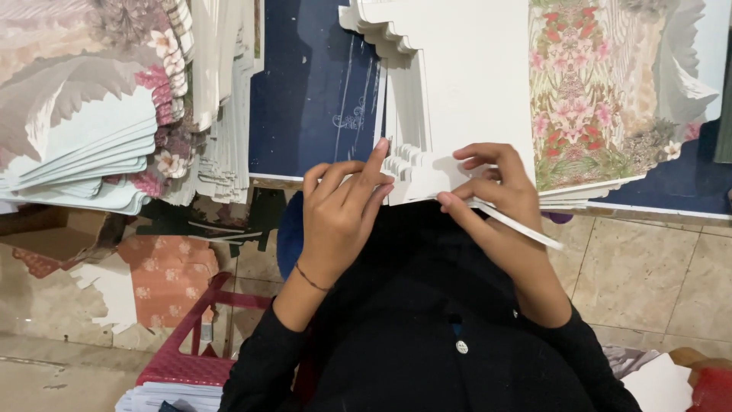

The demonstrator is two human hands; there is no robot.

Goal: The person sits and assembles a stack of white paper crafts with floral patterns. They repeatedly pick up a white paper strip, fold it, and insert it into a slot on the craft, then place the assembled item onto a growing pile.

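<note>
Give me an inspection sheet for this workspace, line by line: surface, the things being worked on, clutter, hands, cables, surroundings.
Surface: dark blue board, partly covered by card stacks.
Job's things: white die-cut card stack, face down, scalloped edges fanned at its near corner; thin white stick in the right hand.
Clutter: floral printed card stacks at left and right; orange patterned scraps on the floor.
Grippers: left hand fingers the fanned edges; right hand pinches the stack's corner and grips the stick.
Cables: nothing seen.
Surroundings: beige tiled floor; red plastic stool at lower left.
</note>
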